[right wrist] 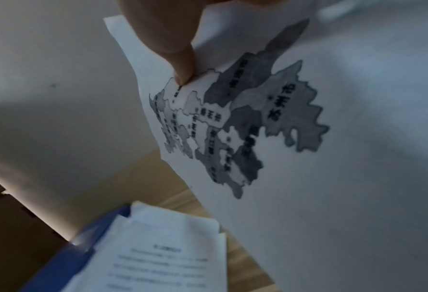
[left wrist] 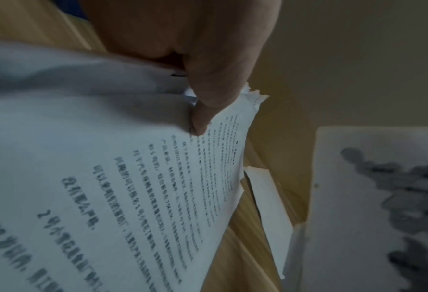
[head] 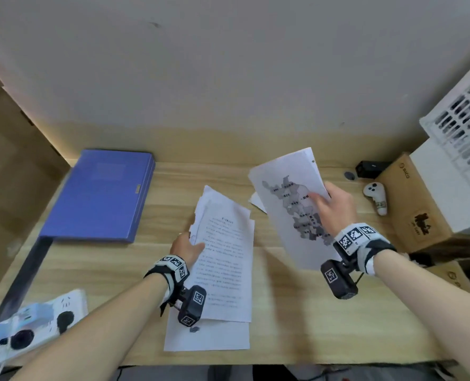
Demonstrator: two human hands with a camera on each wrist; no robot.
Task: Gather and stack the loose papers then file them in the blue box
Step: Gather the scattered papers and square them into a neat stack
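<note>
A pile of printed text sheets lies in the middle of the wooden desk. My left hand pinches the pile's left edge, thumb on top. My right hand holds a sheet with a grey map lifted above the desk, thumb pressed on the print. One more white sheet peeks out beneath the map sheet. The blue box lies shut and flat at the desk's back left.
A white power strip sits at the front left corner. At the right stand cardboard boxes, a white crate, a white controller and a small black device. The wall runs close behind the desk.
</note>
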